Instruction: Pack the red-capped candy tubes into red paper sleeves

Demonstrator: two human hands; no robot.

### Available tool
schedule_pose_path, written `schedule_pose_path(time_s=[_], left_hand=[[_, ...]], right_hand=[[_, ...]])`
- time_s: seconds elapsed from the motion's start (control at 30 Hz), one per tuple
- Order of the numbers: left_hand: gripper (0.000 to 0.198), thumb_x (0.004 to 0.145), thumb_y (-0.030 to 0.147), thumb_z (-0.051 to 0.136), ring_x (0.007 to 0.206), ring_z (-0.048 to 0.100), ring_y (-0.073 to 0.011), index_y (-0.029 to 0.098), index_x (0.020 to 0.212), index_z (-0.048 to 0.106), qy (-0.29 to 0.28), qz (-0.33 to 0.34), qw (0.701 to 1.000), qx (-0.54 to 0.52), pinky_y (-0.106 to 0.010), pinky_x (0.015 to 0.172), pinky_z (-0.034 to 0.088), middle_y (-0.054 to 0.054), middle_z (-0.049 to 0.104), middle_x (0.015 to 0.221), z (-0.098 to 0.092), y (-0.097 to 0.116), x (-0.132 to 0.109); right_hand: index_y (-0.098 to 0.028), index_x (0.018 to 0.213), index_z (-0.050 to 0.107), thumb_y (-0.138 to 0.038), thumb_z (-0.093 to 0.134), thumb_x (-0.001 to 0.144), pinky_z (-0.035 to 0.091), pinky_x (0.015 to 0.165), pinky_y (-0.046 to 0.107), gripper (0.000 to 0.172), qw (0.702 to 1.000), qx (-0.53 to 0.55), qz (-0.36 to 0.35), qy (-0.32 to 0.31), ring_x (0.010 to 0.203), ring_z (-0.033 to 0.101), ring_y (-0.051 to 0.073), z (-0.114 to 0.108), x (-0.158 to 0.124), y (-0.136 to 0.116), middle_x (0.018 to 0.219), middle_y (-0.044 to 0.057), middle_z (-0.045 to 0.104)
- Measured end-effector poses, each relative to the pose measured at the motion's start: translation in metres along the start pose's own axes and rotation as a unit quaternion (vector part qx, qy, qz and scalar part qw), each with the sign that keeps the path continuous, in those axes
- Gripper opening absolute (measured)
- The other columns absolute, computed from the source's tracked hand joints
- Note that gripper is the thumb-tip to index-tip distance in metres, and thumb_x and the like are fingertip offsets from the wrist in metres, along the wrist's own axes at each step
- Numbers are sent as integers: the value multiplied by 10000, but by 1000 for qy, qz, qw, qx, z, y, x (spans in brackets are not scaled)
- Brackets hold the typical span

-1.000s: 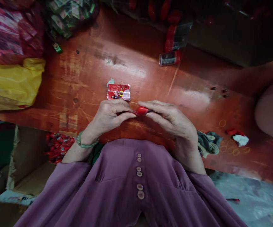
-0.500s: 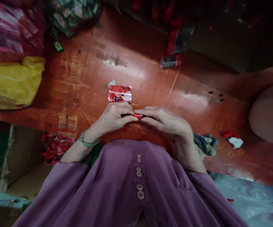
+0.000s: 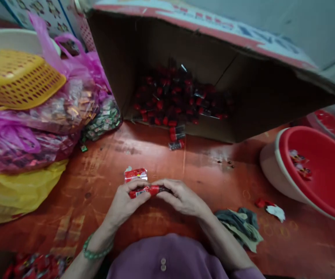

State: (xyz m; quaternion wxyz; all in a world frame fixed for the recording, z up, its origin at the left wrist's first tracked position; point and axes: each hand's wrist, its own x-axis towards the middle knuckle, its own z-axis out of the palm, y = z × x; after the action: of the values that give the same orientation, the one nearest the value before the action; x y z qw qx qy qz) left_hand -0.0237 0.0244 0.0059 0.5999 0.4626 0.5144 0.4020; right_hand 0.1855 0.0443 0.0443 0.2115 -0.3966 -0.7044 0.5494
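Observation:
Both hands meet over the near edge of a red-brown wooden table (image 3: 97, 182). My left hand (image 3: 125, 205) and my right hand (image 3: 181, 199) pinch the two ends of a small red cylinder (image 3: 146, 191) with a printed label, held level between the fingertips. Just beyond my left fingers a small red packet (image 3: 135, 174) lies flat on the table. A green bead bracelet circles my left wrist.
An open cardboard box (image 3: 202, 81) on its side holds several red-and-black cylinders; three lie at its mouth (image 3: 176, 139). A red basin (image 3: 315, 170) stands right, pink and yellow bags (image 3: 24, 135) and a yellow basket (image 3: 16, 77) left, a crumpled cloth (image 3: 239, 224) near my right arm.
The view has tilted up, now showing the box, basin and bags. My hands stay together on the red cylinder, which now shows its labelled length between the fingertips.

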Motion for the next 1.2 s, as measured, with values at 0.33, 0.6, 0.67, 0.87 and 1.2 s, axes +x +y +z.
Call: schedule_pose_path(time_s=[0.33,0.6,0.67,0.87,1.2], left_hand=[[318,547,377,915,621,629,-117,167,746,782,111,-116,941,-299,-200,628,531,-51,725,690,44,-19,-14],[363,472,355,941,670,676,-123,169,730,767,185,-96,926,-314,-203,712,558,-25,749,723,47,-9,1],[325,522,347,926,682,674,-114,174,740,760,180,-65,935,-297,-194,724,553,-15,749,732,49,-8,3],[319,582,283,905,830,709,-149,191,853,762,102,-42,973,-204,-229,855,549,-27,775,862,41,-9,8],[335,525,346,923,781,711,-168,179,771,768,157,-66,941,-293,-277,819,566,-41,776,825,46,-4,9]], right_hand=[[-176,1072,579,-289,495,968,504,799,297,175,992,80,12,95,830,614,141,28,-4,10,927,45,663],[-207,1297,516,-322,575,927,518,859,296,392,984,151,12,98,946,626,146,32,-10,21,1118,58,648],[-200,1257,568,-347,525,955,534,747,261,339,976,193,25,99,815,624,121,31,-13,28,1003,38,647],[-213,1231,656,-284,514,965,534,863,325,310,973,29,-70,219,902,630,165,29,-18,33,997,79,679],[-228,1259,648,-323,549,948,576,861,341,341,961,67,-68,259,936,670,180,46,-8,32,1087,91,709]])
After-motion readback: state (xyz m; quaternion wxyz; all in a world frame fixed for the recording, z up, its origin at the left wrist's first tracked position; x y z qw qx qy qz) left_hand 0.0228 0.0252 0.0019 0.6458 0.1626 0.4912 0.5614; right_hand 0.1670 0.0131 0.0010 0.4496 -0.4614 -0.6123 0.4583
